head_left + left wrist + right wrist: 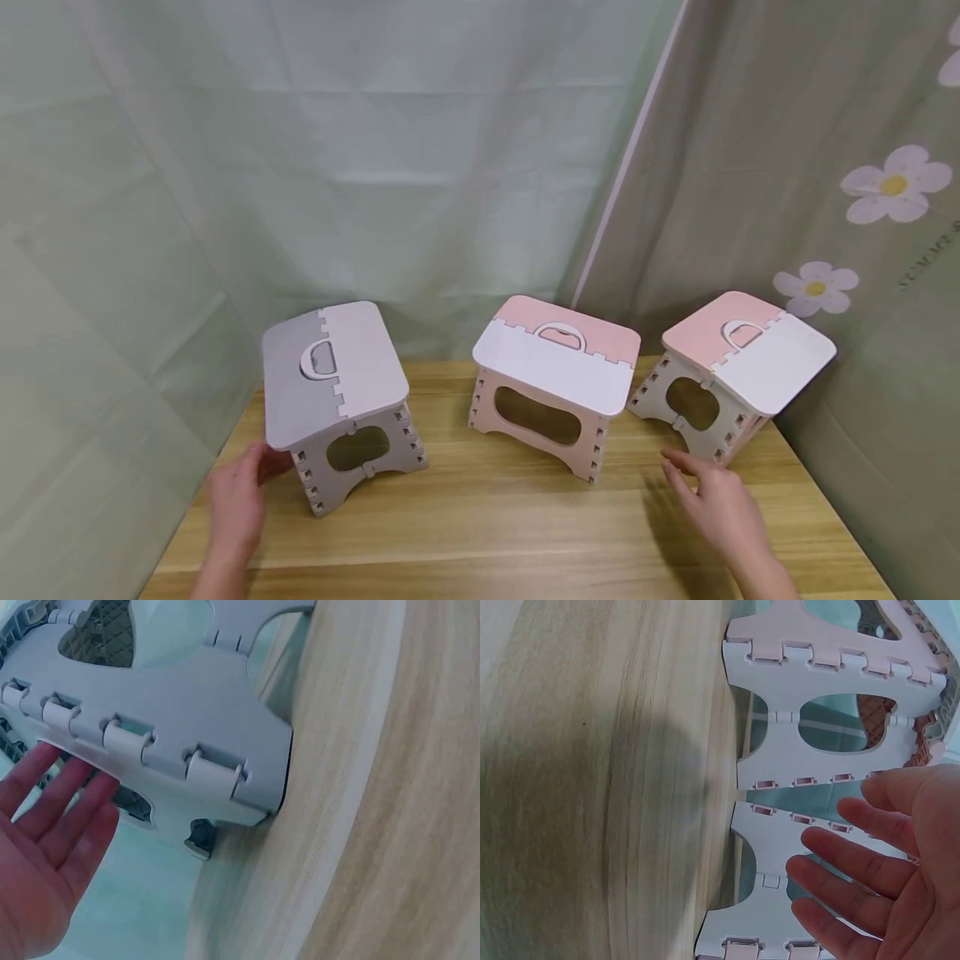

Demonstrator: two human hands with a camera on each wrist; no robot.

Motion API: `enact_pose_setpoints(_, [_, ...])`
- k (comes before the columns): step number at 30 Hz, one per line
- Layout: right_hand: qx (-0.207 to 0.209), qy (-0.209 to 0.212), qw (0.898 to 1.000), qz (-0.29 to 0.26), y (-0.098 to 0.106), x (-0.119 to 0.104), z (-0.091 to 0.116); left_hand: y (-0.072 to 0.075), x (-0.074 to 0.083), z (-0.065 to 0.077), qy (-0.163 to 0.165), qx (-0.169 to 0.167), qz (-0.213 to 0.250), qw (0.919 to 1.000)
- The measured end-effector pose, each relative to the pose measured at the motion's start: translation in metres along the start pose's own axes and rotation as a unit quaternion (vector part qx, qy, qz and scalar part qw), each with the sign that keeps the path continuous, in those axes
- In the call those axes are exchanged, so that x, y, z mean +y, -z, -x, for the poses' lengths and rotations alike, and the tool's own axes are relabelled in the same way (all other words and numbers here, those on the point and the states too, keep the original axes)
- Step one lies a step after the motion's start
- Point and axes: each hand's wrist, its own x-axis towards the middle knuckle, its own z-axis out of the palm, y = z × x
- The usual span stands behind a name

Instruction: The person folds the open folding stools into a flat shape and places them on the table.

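Observation:
Three folding step stools stand upright on the table. The grey and off-white stool (330, 375) is at the left, with a curved carry handle (320, 358) in its top. My left hand (236, 500) is at its near left corner; in the left wrist view, the straight fingers (75, 795) reach to the lower side panel, their tips partly hidden at its edge. A pink and white stool (555, 358) stands in the middle, another pink and white stool (750, 354) at the right. My right hand (720, 500) hovers before the right stool, fingers extended, holding nothing.
The stools stand on a wood-grain table (465, 533). A pale green curtain (420, 167) hangs close behind and at the left. Another curtain (885, 350) with white flowers hangs at the right.

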Motion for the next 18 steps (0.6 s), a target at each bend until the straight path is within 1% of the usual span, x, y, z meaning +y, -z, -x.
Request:
enact_pose_setpoints(1, [0.001,0.000,1.000,-0.001,0.000,0.000,0.000,-0.001,0.000,0.000,0.005,0.001,-0.004,1.0000])
enact_pose_setpoints(2, [0.002,0.000,1.000,-0.001,0.000,0.000,0.000,-0.002,0.000,-0.002,0.015,0.009,0.002,0.9998])
enact_pose_setpoints(4, [0.003,-0.002,1.000,-0.002,0.000,-0.001,0.000,-0.004,0.001,-0.007,0.035,0.037,0.005,0.9987])
enact_pose_setpoints(5, [0.003,-0.003,1.000,-0.002,0.000,-0.001,0.000,-0.005,0.001,-0.011,0.049,0.049,0.020,0.9974])
enact_pose_setpoints(7, [0.003,-0.004,1.000,-0.002,0.001,-0.001,0.000,-0.006,0.001,-0.021,0.072,0.061,0.056,0.9940])
enact_pose_setpoints(8, [0.003,-0.004,1.000,-0.002,0.001,-0.001,0.000,-0.007,0.001,-0.026,0.082,0.059,0.062,0.9929])
enact_pose_setpoints(9, [0.003,-0.004,1.000,-0.003,0.001,-0.001,0.000,-0.007,0.000,-0.031,0.095,0.053,0.065,0.9919])
enact_pose_setpoints(10, [0.003,-0.003,1.000,-0.003,0.001,-0.001,0.001,-0.007,-0.001,-0.036,0.110,0.039,0.067,0.9909])
enact_pose_setpoints(12, [0.003,-0.003,1.000,-0.003,0.001,-0.001,0.001,-0.007,-0.006,-0.046,0.124,0.000,0.055,0.9908])
enact_pose_setpoints(15, [0.000,-0.001,1.000,-0.003,0.000,-0.001,0.001,-0.005,-0.015,-0.062,0.116,-0.068,0.033,0.9904])
enact_pose_setpoints(18, [-0.009,-0.002,1.000,-0.002,0.001,-0.003,0.000,-0.003,-0.025,-0.073,0.085,-0.116,0.011,0.9895])
